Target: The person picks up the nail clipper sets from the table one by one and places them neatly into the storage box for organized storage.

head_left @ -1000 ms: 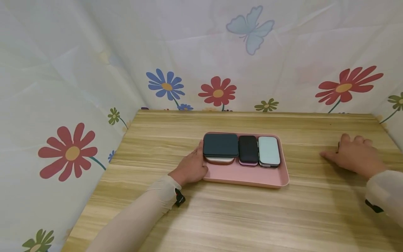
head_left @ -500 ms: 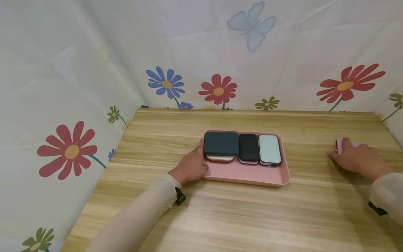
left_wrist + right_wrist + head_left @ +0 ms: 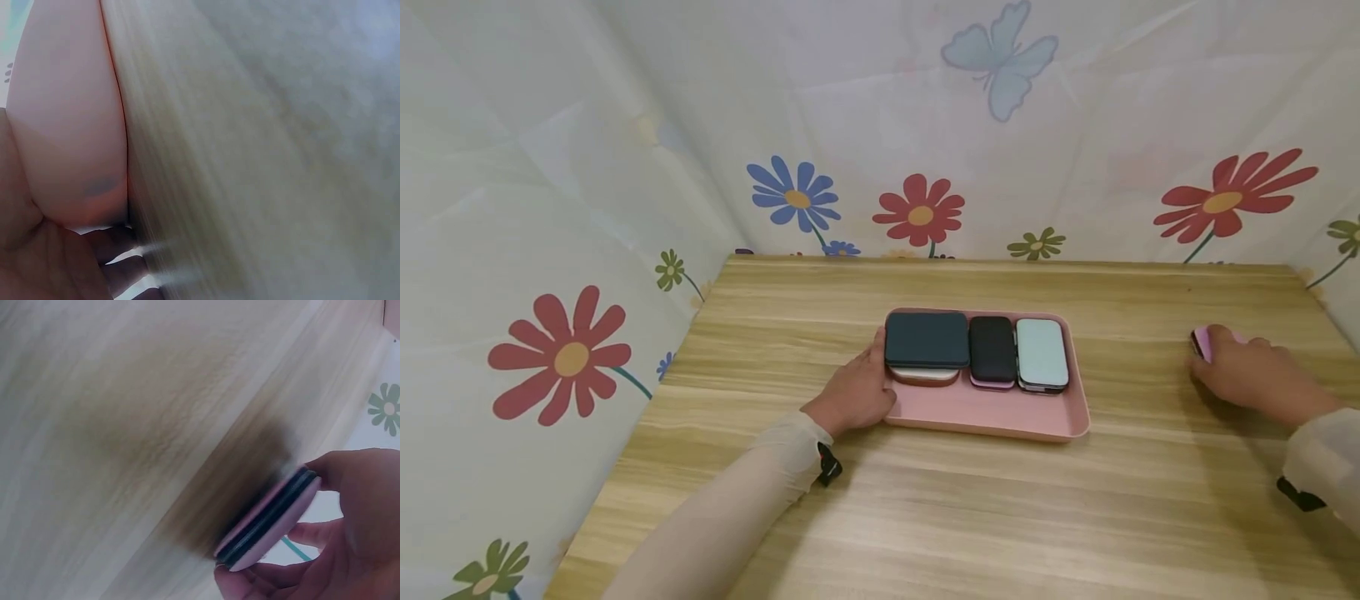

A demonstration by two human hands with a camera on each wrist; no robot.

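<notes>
My left hand (image 3: 853,392) rests against the left end of a pink tray (image 3: 985,423), fingers along its outside wall. The left wrist view shows the tray's smooth wall (image 3: 72,119) close up, with the fingers at its end. In the tray, a dark teal flat case (image 3: 927,339), a black case (image 3: 992,348) and a pale mint case (image 3: 1042,352) top small stacks side by side along the back. At the right, my right hand (image 3: 1251,371) grips a thin pink case (image 3: 269,519) with a dark band around its edge, thumb and fingers at opposite ends.
Everything stands on a wood-grain table (image 3: 850,533). A white sheet (image 3: 850,100) printed with flowers and a butterfly hangs behind the table and along its sides. The tray's front part shows bare pink floor.
The right hand first hides the pink case, which then shows beneath the fingers and is now held with its left end tilted up. The left hand and tray stay in place.
</notes>
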